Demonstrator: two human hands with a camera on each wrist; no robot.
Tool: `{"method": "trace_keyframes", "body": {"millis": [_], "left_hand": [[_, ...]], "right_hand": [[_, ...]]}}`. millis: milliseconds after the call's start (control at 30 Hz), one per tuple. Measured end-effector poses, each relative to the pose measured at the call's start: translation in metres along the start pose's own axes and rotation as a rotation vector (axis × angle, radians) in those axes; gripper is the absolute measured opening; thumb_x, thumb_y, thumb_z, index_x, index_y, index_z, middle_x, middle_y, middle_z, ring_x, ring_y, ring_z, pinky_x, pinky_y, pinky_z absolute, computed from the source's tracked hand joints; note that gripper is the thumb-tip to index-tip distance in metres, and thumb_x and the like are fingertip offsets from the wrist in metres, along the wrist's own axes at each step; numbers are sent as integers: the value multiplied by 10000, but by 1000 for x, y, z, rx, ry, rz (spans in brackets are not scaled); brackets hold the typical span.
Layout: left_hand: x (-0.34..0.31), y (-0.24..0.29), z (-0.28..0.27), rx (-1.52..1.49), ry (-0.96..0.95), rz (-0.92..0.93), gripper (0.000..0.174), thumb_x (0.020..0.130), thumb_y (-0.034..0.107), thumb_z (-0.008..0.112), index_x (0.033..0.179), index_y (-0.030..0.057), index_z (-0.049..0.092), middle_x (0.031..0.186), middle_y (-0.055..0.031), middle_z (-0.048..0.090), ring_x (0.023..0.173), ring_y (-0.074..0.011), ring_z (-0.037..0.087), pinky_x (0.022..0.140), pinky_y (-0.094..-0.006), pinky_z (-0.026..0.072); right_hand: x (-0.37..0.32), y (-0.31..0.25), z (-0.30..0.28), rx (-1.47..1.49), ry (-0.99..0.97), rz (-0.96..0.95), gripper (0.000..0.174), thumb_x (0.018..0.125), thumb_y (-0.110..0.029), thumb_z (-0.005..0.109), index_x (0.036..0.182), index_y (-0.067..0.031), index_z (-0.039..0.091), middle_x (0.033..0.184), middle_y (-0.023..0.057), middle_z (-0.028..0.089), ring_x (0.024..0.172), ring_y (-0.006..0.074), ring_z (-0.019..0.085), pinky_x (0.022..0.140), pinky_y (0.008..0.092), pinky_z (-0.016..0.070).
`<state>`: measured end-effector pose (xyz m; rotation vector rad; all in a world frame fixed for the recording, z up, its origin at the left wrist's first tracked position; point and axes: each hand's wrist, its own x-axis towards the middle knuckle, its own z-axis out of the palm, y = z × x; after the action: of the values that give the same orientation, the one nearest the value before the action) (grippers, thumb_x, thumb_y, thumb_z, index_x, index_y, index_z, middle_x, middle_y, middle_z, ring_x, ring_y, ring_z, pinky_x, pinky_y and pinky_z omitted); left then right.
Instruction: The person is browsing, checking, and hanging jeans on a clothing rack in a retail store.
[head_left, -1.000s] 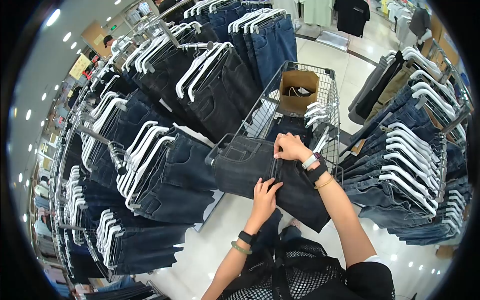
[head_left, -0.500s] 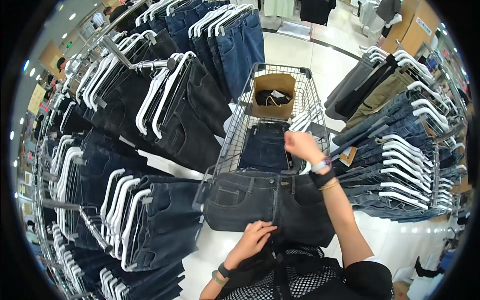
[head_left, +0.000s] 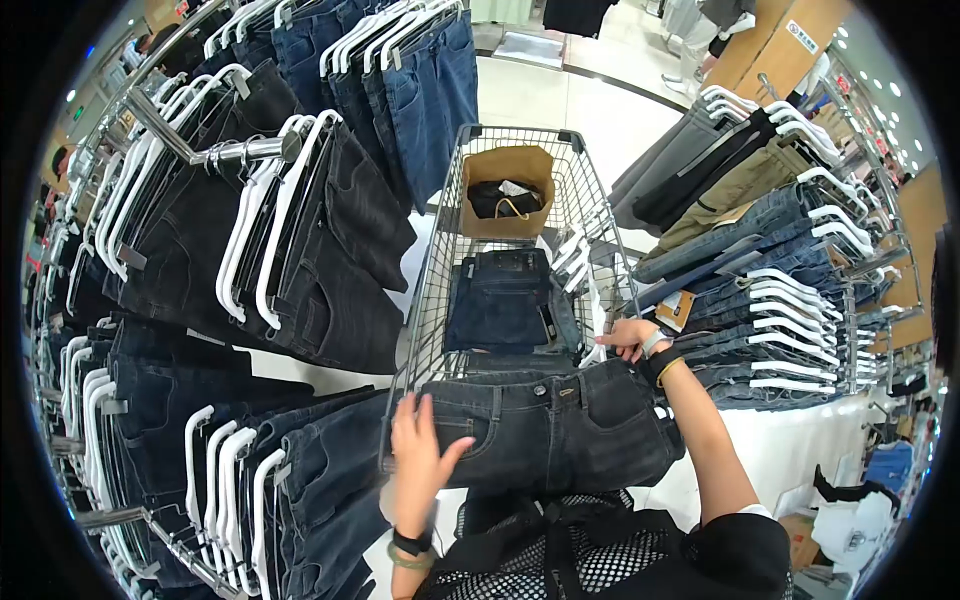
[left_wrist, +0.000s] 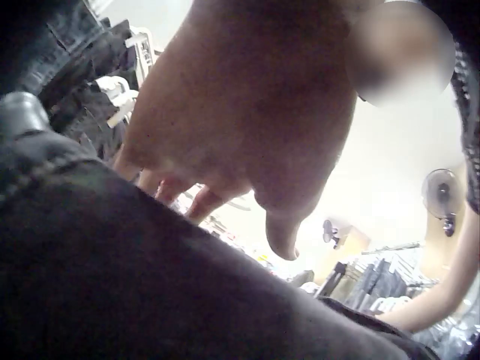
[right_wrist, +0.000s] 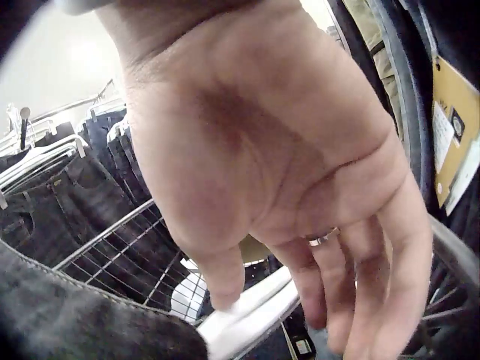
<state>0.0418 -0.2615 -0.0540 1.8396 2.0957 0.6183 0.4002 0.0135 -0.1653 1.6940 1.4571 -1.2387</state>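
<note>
Dark jeans point(head_left: 525, 435) lie across the handle end of a wire cart, waistband away from the body. My left hand point(head_left: 418, 455) is at their left part, fingers straight and thumb spread; in the left wrist view the hand point(left_wrist: 247, 112) is just beyond the dark denim point(left_wrist: 150, 277). At the waistband's right end, my right hand point(head_left: 630, 340) reaches to a white hanger point(head_left: 598, 312) inside the cart. In the right wrist view that hand point(right_wrist: 262, 165) has loosely bent fingers, with the white hanger point(right_wrist: 255, 315) between thumb and fingers, not visibly gripped.
The cart point(head_left: 585, 160) holds folded dark jeans point(head_left: 498, 315), several white hangers point(head_left: 572, 255) and a brown paper bag point(head_left: 500, 226). Racks of dark jeans point(head_left: 340, 290) stand close on the left; racks of trousers and jeans point(head_left: 740, 290) stand on the right.
My left hand has moved left along the jeans and spread its fingers. The right hand has left the waistband's middle, rising as a fist, and come down at the hangers. The jeans now lie wider.
</note>
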Motion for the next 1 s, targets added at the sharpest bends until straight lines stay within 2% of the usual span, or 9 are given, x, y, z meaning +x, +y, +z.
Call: {"method": "trace_keyframes", "body": {"millis": [67, 133, 200, 300, 333, 567, 700, 833, 1000], "left_hand": [[10, 21, -5, 8, 34, 128, 787, 823, 424, 720, 1347, -80, 419, 1346, -305, 458, 1273, -431, 427, 1068, -452, 360], [23, 51, 12, -397, -276, 324, 826, 835, 432, 707, 1380, -86, 366, 1300, -313, 493, 1226, -423, 485, 1040, -445, 393], [29, 79, 14, -621, -667, 254, 878, 848, 443, 690, 1411, -103, 293, 1243, -318, 525, 1150, -420, 550, 969, -434, 459], [43, 88, 43, -427, -521, 399, 860, 886, 386, 655, 1432, -120, 225, 1082, -282, 579, 950, -401, 624, 789, -435, 532], [47, 89, 50, -341, -463, 374, 836, 899, 362, 642, 1433, -123, 220, 1027, -262, 591, 889, -390, 636, 741, -439, 540], [49, 96, 66, 201, -275, 494, 610, 833, 296, 690, 1381, 104, 506, 822, -72, 554, 735, -227, 624, 602, -356, 505], [43, 83, 44, 255, -261, 376, 641, 853, 371, 667, 1438, 221, 454, 821, -70, 556, 723, -239, 601, 626, -372, 501], [35, 85, 33, 198, -284, 346, 649, 877, 343, 651, 1459, 177, 419, 854, -94, 562, 779, -270, 603, 671, -401, 502], [28, 83, 21, 77, -392, 242, 641, 887, 311, 646, 1438, 76, 417, 936, -142, 560, 909, -322, 569, 807, -409, 475]], "right_hand": [[5, 5, -3, 30, -28, -19, 632, 894, -510, 604, 884, 120, 654, 782, 153, 683, 608, 236, 673, 496, 342, 584], [23, 6, 3, 57, -16, -119, 603, 879, -479, 623, 880, 124, 655, 751, 157, 676, 605, 249, 675, 497, 348, 585], [13, -1, 2, 70, -14, -113, 558, 860, -440, 646, 846, 118, 652, 742, 164, 673, 573, 256, 668, 502, 363, 590], [-14, -24, 7, -171, 218, -182, 552, 815, -464, 713, 783, 82, 641, 674, 142, 663, 507, 231, 651, 471, 343, 544], [-7, -23, 14, -265, 362, -230, 550, 778, -493, 747, 654, 34, 648, 578, 120, 647, 523, 240, 657, 616, 379, 541], [7, -4, 2, 255, 349, -263, 391, 821, -245, 691, 752, 135, 629, 638, 193, 653, 542, 248, 675, 440, 346, 530], [2, 11, -14, 567, 279, -338, 377, 846, -227, 626, 722, 129, 600, 623, 174, 614, 486, 226, 620, 434, 345, 501], [-2, 20, -24, 443, 465, -437, 349, 861, -240, 563, 772, 95, 611, 554, 79, 525, 455, 183, 544, 446, 331, 487], [-21, 15, -25, 787, 511, -513, 340, 920, -268, 468, 908, 13, 659, 656, 33, 540, 480, 156, 529, 443, 315, 485]]}}
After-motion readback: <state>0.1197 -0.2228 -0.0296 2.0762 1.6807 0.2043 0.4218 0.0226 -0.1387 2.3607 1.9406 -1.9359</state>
